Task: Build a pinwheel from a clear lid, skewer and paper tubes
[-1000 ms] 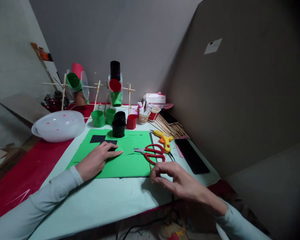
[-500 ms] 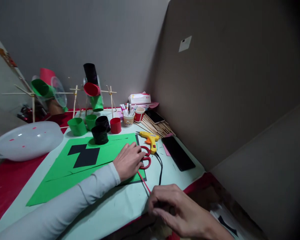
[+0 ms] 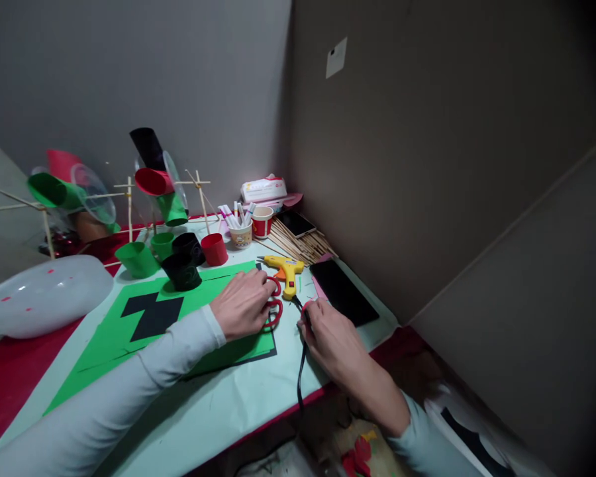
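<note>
My left hand (image 3: 243, 303) is closed at the red-handled scissors (image 3: 274, 314), its fingers curled over the handle loops; the blades are hidden beneath it. Under that hand lie green paper sheets (image 3: 99, 358) with black paper pieces (image 3: 159, 317) on top. My right hand (image 3: 330, 331) is pinched, with a small red strip (image 3: 307, 307) showing at its fingertips; most of the strip is hidden. The yellow glue gun (image 3: 289, 270) lies just beyond both hands, and its black cord (image 3: 302, 377) runs down beside my right hand.
Green, black and red paper rings (image 3: 214, 250) stand behind the sheets, near stick frames (image 3: 130, 212) bearing coloured paper tubes. A marker cup (image 3: 241, 236), wooden sticks (image 3: 298, 242) and a black phone (image 3: 345, 291) lie along the wall side. A white balloon (image 3: 49, 291) is at left.
My right hand has moved up and forward from the table's front edge to beside the glue gun's cord. The red strip seen near it has shifted with it. My left hand stays at the scissors.
</note>
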`<action>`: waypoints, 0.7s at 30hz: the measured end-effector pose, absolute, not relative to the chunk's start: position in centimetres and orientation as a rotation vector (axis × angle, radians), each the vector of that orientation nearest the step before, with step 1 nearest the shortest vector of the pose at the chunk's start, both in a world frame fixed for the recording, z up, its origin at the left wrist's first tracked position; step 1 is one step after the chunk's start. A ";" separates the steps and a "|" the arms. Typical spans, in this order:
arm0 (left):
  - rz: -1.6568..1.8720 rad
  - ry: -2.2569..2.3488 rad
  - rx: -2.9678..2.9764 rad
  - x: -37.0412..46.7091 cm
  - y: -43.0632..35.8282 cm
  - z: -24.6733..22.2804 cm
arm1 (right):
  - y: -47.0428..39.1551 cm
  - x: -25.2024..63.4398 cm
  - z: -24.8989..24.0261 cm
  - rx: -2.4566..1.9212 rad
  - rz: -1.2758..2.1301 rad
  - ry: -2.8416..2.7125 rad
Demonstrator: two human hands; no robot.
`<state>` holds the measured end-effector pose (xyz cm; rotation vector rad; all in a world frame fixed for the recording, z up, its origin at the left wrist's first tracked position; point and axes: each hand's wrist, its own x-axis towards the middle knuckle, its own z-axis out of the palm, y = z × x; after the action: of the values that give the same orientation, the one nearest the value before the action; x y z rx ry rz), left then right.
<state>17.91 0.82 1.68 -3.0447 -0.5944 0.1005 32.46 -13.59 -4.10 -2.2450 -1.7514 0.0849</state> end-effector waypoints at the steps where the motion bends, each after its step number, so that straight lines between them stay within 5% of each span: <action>1: 0.087 -0.610 -3.011 17.9 0.9 2.1 | -13.4 32.3 -4.4 -2.275 0.052 -1.763; 13: 0.090 -0.692 -2.905 19.8 4.0 1.2 | -13.2 33.7 -4.4 -2.319 -0.164 -1.785; 21: 0.051 -0.776 -3.018 19.4 3.9 -0.3 | -11.8 30.3 -2.9 -1.792 -0.134 -2.168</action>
<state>19.36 3.85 -0.34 -3.0182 -0.7757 0.0508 30.29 -11.82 -2.94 -1.7920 -2.1683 -0.1343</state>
